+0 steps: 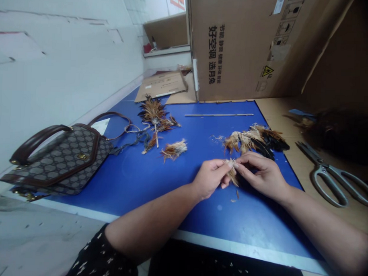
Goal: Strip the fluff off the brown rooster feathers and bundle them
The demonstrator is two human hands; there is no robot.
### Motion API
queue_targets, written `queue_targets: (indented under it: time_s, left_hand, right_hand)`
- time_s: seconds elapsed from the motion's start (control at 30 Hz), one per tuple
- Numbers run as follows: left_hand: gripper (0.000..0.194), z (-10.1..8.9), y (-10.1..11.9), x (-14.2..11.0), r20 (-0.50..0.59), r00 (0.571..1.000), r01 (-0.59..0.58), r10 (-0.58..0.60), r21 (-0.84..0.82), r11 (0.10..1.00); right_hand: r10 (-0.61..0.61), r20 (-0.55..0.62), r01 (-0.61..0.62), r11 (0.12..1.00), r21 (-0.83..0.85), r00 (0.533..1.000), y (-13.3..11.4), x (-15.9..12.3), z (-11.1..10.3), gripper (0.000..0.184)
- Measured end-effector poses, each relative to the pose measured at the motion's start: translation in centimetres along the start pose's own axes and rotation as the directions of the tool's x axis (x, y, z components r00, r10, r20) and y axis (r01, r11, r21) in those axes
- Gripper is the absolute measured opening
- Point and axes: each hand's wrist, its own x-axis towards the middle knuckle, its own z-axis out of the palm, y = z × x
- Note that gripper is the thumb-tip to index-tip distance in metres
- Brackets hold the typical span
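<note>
My left hand is closed in a pinch on a small bunch of tan feathers, whose tips hang down below the fingers. Meeting it at the pale quill ends, my right hand pinches the same bunch between thumb and forefinger. Just behind my hands lies a loose pile of brown, cream and black feathers. To the left rests a smaller brown-and-white feather bundle. Farther back, brown and black feathers are gathered around a thin stick.
Large scissors lie on cardboard at the right, near a dark feather heap. A thin rod lies toward the back of the blue tabletop. A patterned handbag stands left; a big cardboard box rises behind.
</note>
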Motion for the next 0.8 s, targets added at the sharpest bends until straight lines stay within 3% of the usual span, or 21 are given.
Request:
queue_targets:
  time_s: [0.27,0.43,0.8]
  left_hand:
    - [0.037,0.1,0.37,-0.16,-0.022,1.0,-0.013,0.015,0.098,0.995]
    - [0.043,-0.27,0.57,-0.17,0.013,1.0,-0.029,0.027,0.163,0.986]
    - [0.043,-0.72,0.15,0.04,0.05,0.999,-0.005,-0.005,0.199,0.98]
  right_hand:
    - [0.101,-0.042,-0.102,0.995,-0.021,0.994,0.37,-0.36,0.04,0.013]
    - [0.015,-0.025,-0.016,0.998,-0.054,1.0,0.64,-0.24,-0.28,0.024]
    - [-0.093,-0.039,0.093,0.996,-0.007,0.995,0.75,0.02,-0.15,0.019]
